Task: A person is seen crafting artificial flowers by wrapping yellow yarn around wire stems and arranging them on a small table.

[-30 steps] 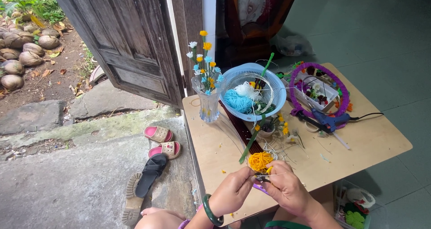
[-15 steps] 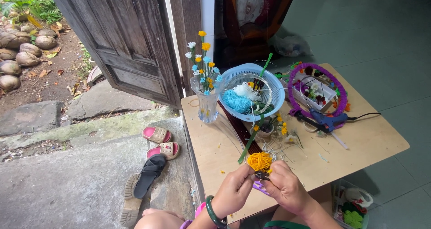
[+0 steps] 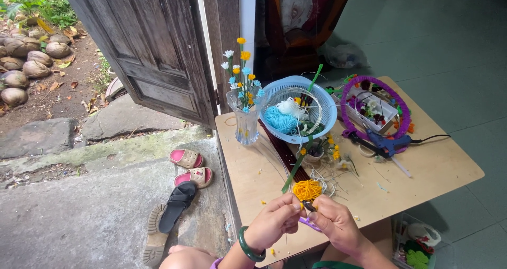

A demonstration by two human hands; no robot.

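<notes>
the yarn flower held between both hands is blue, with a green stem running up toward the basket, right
Not quite: the yarn flower is orange-yellow, not blue. The head view shows it pinched between the left hand and right hand, with the green stem running up toward the basket. The blue yarn is the ball lying inside that basket.

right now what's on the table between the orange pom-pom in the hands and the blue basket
In the head view, between the orange pom-pom and the blue basket lie a green stem and a small pot of yellow flowers.
</notes>
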